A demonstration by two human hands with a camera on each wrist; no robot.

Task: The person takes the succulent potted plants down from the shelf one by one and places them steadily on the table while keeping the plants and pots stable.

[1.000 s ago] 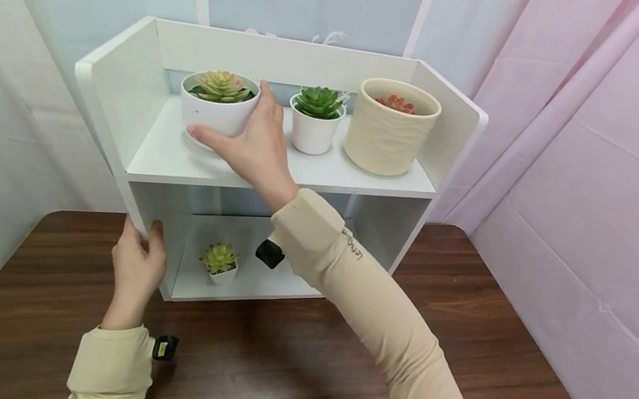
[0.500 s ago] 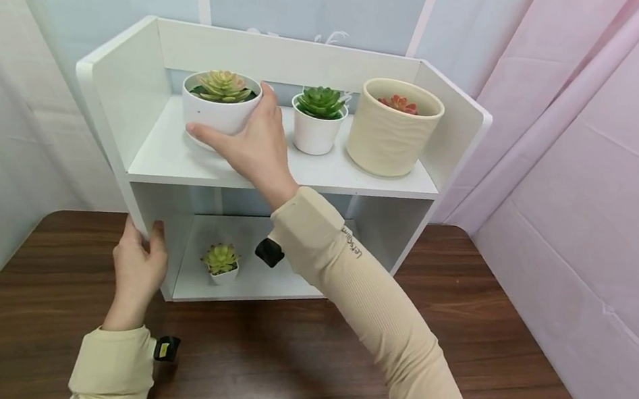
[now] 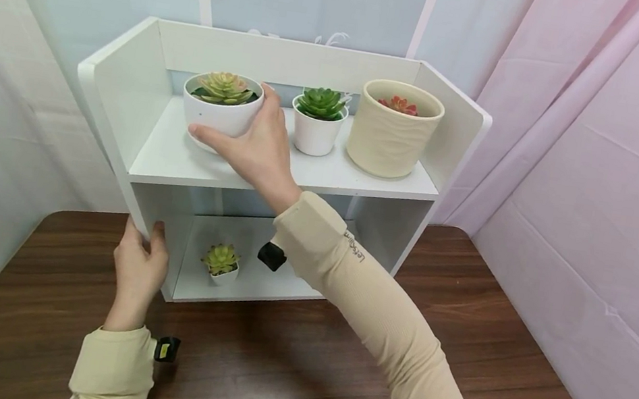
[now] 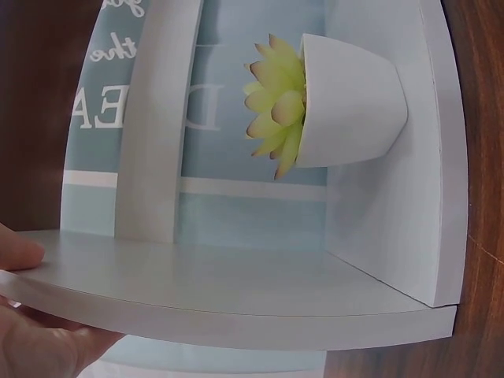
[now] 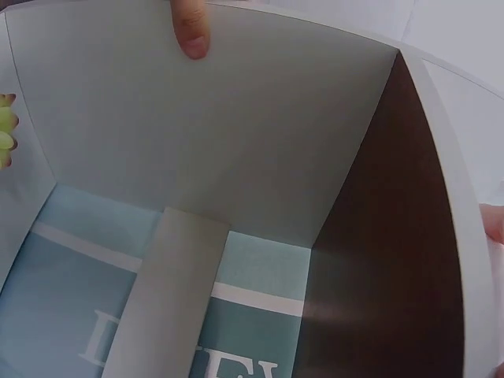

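In the head view my right hand holds a wide white bowl-shaped pot at the left of the upper shelf. Its thumb lies across the pot's front and its fingers reach round the right side. Inside the pot is a pale green-pink succulent. Lower down, my left hand grips the front edge of the white shelf unit's left side panel. The left wrist view has that thumb on the panel's inner face. A small white pot with a yellow-green succulent stands on the bottom shelf.
Right of the held pot, a small white pot with a green succulent and a large cream pot with a red succulent share the upper shelf. The unit stands on a dark wooden table. Pale curtains hang around it.
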